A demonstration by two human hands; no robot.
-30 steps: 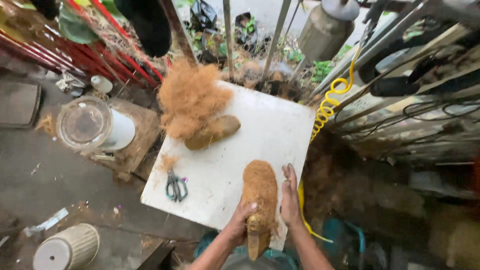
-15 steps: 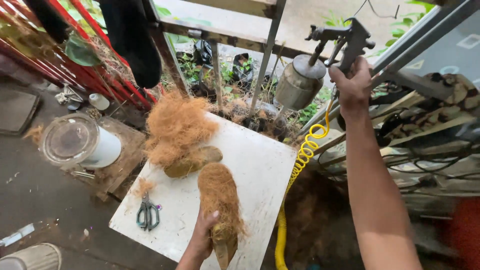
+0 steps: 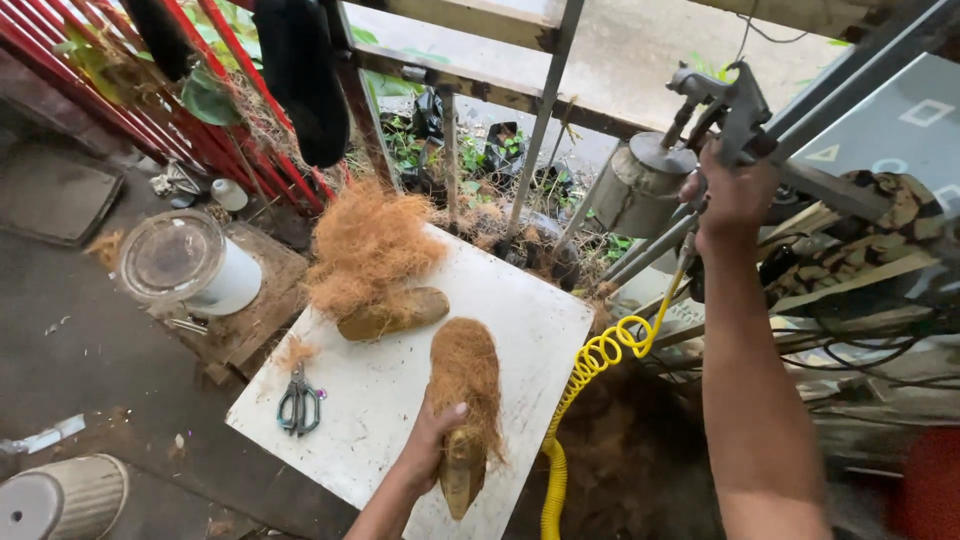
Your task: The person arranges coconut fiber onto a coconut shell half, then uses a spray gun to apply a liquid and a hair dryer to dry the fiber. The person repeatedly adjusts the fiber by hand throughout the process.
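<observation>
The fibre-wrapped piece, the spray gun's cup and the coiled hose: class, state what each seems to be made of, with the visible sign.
Fibre-wrapped piece, under the left hand: likely coconut coir over wood; wiry orange-brown strands, smooth tan tip.
Spray gun's cup, on the gun gripped by the right hand: probably metal, dull grey sheen.
Coiled hose: apparently plastic; glossy yellow, springy coils.

Soft, even daylight fills the head-camera view, falling from the open ground at the top, with no hard shadows on the white board (image 3: 400,400). The board is the brightest surface and verges on glare, while the floor at left and the pit at lower right sink into dimness. The wide lens bends the metal bars (image 3: 545,110) outward near the edges (most plainly at the corners). The raised right hand (image 3: 735,195) is slightly soft; the centre stays sharp.
</observation>
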